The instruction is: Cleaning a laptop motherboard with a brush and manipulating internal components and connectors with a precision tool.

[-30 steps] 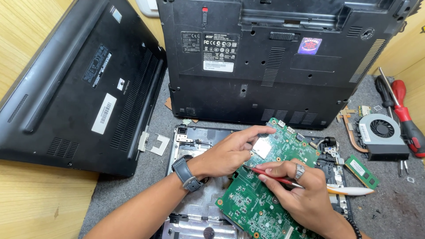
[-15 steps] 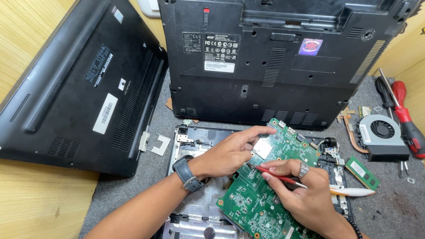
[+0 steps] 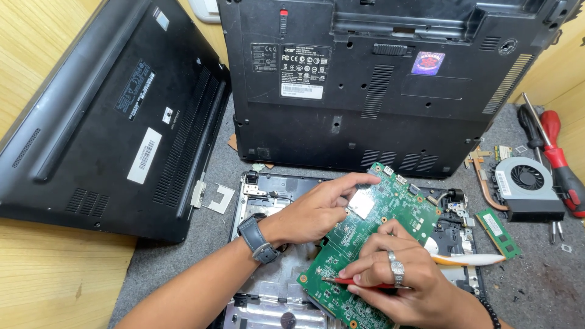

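Note:
A green circuit board [image 3: 372, 228] lies tilted over an opened laptop base [image 3: 268, 195]. My left hand [image 3: 320, 207], with a dark watch on the wrist, grips the board's upper left edge near a silver chip. My right hand [image 3: 396, 277], wearing a ring, rests on the board's lower part and holds a thin red tool [image 3: 356, 283] flat against it. A white pen-like tool [image 3: 469, 259] lies just right of my right hand.
Two black laptop bottom shells stand nearby, one at left [image 3: 116, 116] and one at the back [image 3: 378, 79]. A cooling fan with copper pipe [image 3: 524, 186], a memory stick [image 3: 498, 233] and red-handled screwdrivers [image 3: 560, 164] lie at right. A small metal bracket [image 3: 213, 198] sits left of the base.
My right hand has slid slightly down the board with the red tool. My left hand keeps its hold on the board's edge.

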